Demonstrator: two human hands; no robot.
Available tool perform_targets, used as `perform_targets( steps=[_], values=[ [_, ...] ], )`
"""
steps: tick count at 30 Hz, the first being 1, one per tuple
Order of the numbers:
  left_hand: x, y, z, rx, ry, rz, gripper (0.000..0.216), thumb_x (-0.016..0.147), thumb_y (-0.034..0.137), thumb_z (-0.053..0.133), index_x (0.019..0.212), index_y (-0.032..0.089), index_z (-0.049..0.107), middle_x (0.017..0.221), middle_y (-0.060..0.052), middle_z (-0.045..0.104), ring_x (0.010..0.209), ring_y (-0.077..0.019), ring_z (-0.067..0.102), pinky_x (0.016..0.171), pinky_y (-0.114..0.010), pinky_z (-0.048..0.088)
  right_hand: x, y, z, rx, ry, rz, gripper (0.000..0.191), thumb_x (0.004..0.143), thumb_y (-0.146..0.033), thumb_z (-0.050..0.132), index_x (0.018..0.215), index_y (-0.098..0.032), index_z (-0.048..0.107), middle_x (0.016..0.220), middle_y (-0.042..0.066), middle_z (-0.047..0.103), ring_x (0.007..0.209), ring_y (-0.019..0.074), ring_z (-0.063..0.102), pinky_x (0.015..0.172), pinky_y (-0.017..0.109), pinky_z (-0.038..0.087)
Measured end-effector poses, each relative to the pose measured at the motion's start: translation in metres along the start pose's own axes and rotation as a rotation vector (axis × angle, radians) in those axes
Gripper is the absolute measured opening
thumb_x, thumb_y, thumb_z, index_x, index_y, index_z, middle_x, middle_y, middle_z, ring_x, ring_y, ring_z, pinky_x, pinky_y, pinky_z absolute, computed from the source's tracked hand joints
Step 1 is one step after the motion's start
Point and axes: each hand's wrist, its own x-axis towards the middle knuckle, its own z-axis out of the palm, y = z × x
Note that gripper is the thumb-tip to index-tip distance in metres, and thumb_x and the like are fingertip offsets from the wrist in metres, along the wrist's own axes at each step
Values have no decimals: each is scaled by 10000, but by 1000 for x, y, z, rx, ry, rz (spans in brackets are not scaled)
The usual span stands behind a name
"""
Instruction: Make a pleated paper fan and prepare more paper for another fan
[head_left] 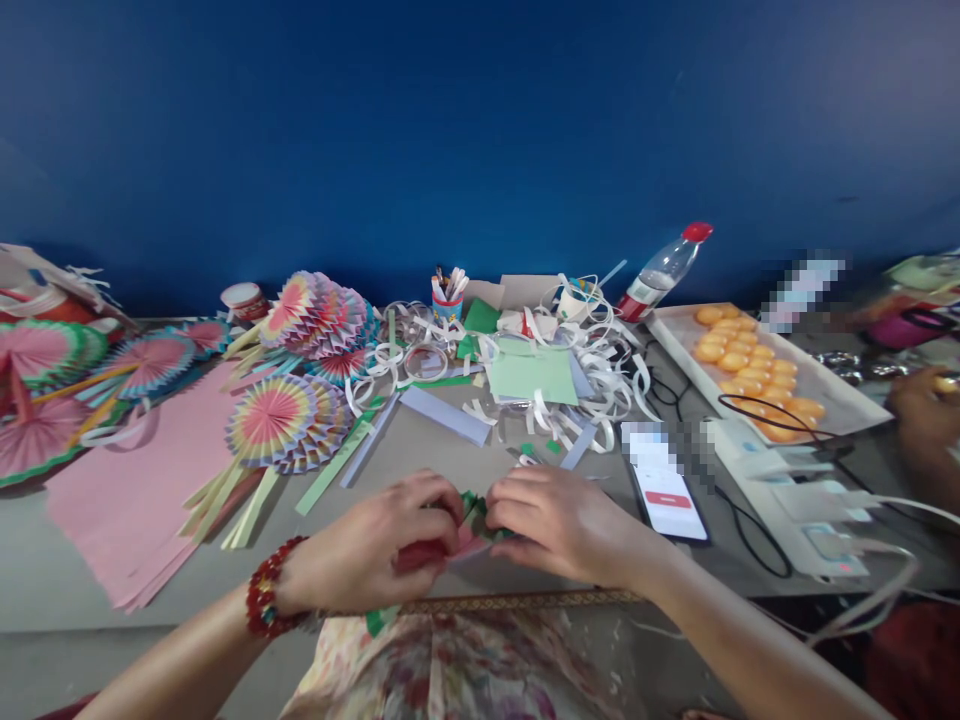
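Observation:
My left hand (371, 545) and my right hand (559, 520) meet at the table's front edge, both closed on a small folded piece of paper (474, 515) with green and pink showing between the fingers. A red bead bracelet (264, 600) circles my left wrist. A green strip (379, 620) hangs below the left hand. Most of the folded paper is hidden by the fingers.
Pleated paper fans (281, 420) and pink sheets (135, 490) lie at left. Curled white paper strips (600, 380), a green sheet (532, 375), a pen cup (447, 300) and a bottle (664, 270) sit behind. A phone (667, 495), power strip (780, 490), tray of orange pieces (750, 365) and another person's hand (926, 405) are at right.

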Motion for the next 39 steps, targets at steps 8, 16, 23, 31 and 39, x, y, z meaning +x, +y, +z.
perform_targets(
  steps=[8, 16, 23, 31, 39],
  values=[
    [1, -1, -1, 10, -8, 21, 274, 709, -27, 569, 850, 205, 609, 1042, -17, 600, 993, -153, 572, 885, -224, 420, 0, 0, 4, -21, -14, -13, 214, 1011, -307, 480, 952, -167, 631, 905, 64, 665, 860, 193, 578, 758, 294, 413],
    [1, -4, -2, -19, -9, 33, 290, 699, -40, 564, 851, 203, 609, 1045, -17, 601, 1001, -154, 570, 886, -222, 418, -1, 0, 5, -28, -4, -15, 257, 1024, -355, 472, 957, -168, 635, 905, 56, 657, 850, 175, 571, 744, 276, 416],
    [3, -3, -1, -40, -9, 24, 299, 714, -35, 582, 887, 204, 632, 1049, -26, 609, 997, -151, 580, 888, -221, 428, 6, -12, 6, -156, 81, -56, 262, 991, -380, 546, 857, -178, 645, 810, 35, 645, 798, 184, 510, 695, 312, 354],
    [5, -5, 0, -40, 0, 25, 311, 731, -18, 585, 924, 215, 658, 1030, -28, 617, 988, -158, 588, 879, -231, 441, 12, -16, 9, -169, 99, -85, 234, 1002, -282, 528, 821, -175, 632, 782, 30, 638, 762, 174, 481, 701, 325, 333],
    [8, -3, 4, -18, 27, 24, 212, 776, 23, 582, 874, 201, 642, 987, -36, 617, 960, -164, 580, 856, -236, 449, 18, -24, 18, -175, 122, -64, 227, 994, -260, 543, 793, -184, 616, 762, 15, 644, 767, 173, 498, 700, 329, 313]
  ],
)
